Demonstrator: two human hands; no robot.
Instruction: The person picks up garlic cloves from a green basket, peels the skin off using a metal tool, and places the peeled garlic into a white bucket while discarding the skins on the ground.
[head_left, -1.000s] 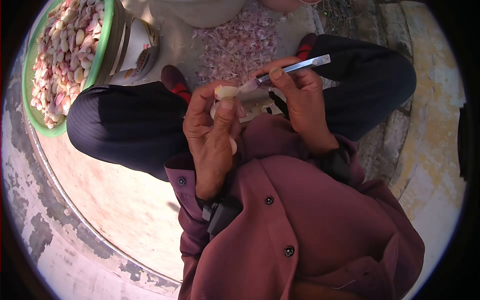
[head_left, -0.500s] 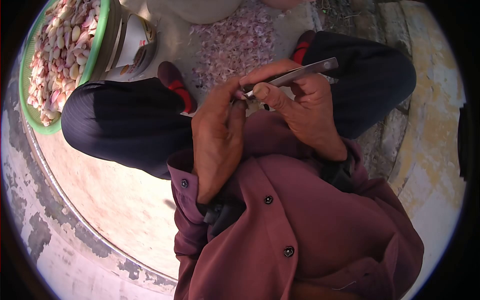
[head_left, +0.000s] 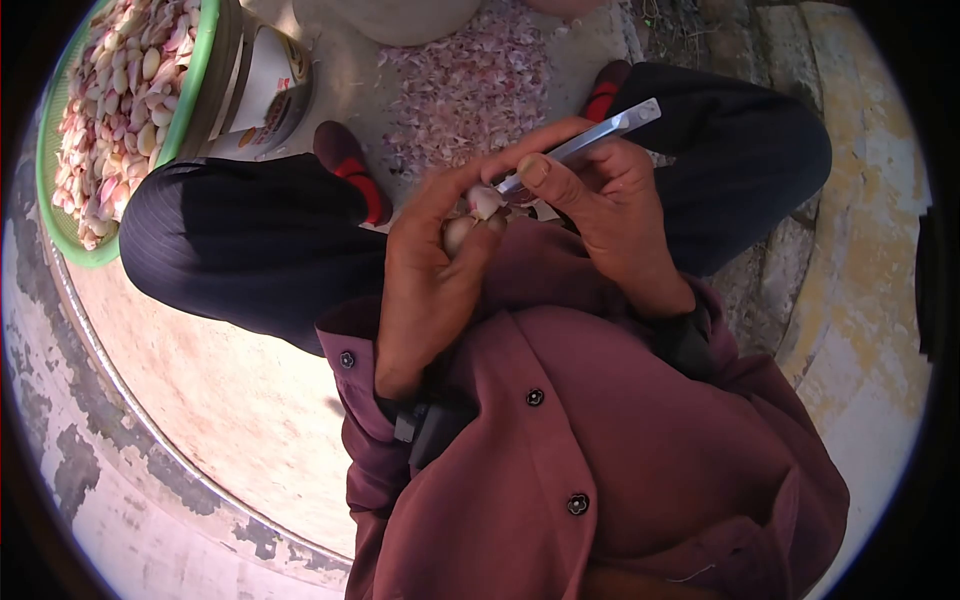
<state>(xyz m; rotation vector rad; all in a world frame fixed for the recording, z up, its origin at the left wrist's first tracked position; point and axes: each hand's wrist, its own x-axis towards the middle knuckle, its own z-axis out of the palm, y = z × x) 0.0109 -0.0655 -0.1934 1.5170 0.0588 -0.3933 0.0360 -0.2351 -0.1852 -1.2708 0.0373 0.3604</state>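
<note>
Garlic cloves are pinched between the thumb and fingers of my left hand, in front of my lap; one is pinkish, another paler and rounder just below it. My right hand grips a flat silver metal tool, thumb pressed on its side. The tool slants up to the right, with a small round mark near its far end. Its near end is right at the pink clove. My right fingers partly hide the tool's lower side.
A green-rimmed basket heaped with garlic cloves stands at upper left, beside a printed bucket. Loose garlic skins cover the ground between my feet. A pale rounded container sits at the top edge.
My left hand has turned and opened out slightly, so the garlic cloves show more. The metal tool has tilted more steeply, and its far end has shifted up and left.
</note>
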